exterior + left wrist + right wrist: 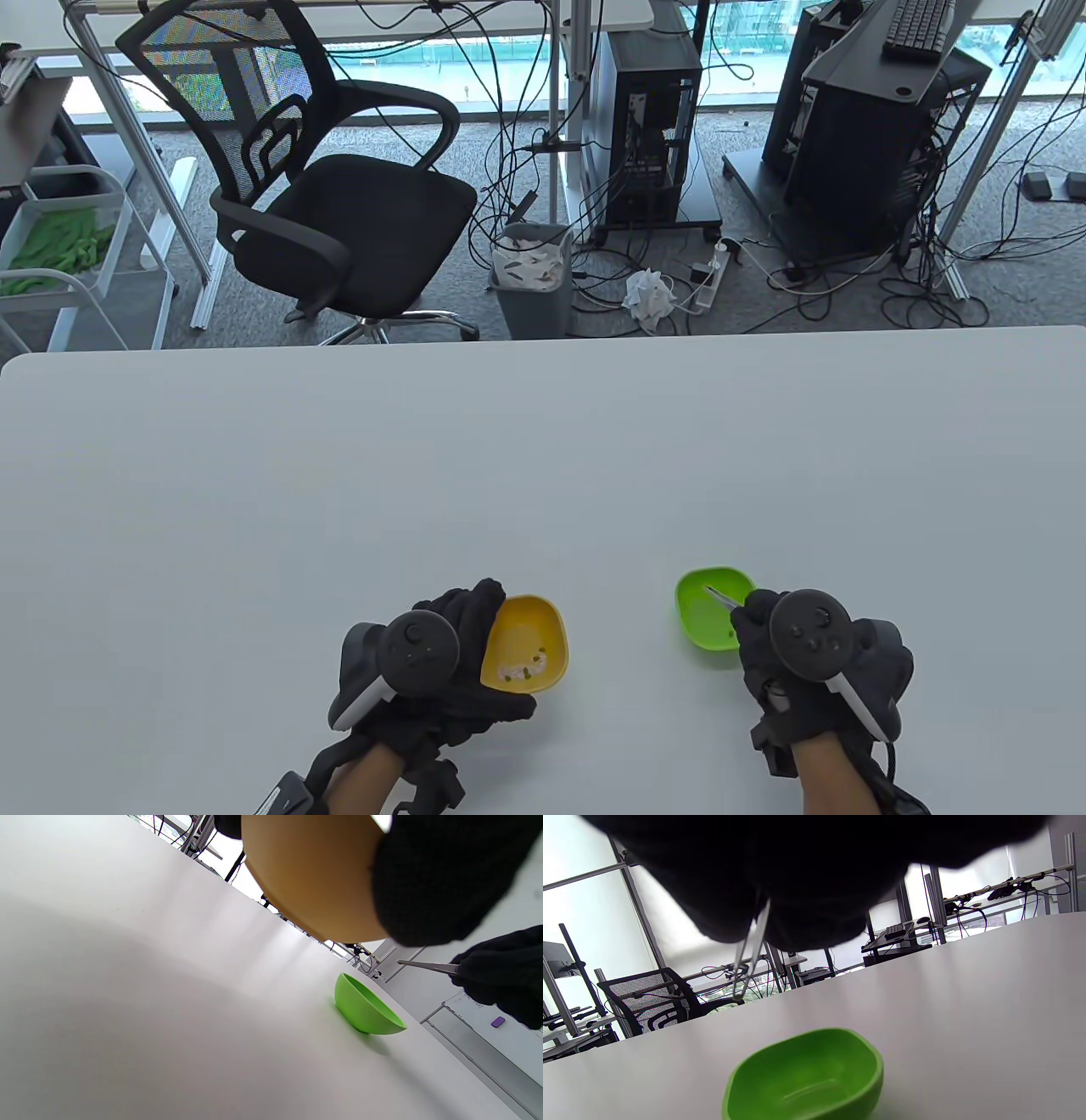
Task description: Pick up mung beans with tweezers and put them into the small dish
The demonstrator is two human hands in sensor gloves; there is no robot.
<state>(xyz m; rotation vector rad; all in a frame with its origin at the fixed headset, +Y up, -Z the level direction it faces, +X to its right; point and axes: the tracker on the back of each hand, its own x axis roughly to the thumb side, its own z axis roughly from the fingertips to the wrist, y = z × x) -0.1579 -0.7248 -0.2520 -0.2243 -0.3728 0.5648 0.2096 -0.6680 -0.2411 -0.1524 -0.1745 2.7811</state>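
While seen from the table view, left hand gripping the yellow dish by its near-left rim, a few mung beans lying inside; right hand pinching metal tweezers, tips poised over the green dish on the white table. From the left wrist view, yellow dish lifted off the table, gloved fingers wrapped around it; green dish resting apart. From the right wrist view, tweezer tips nearly together above the green dish; anything between them, impossible to tell.

Metal tweezers, matt plastic dishes.
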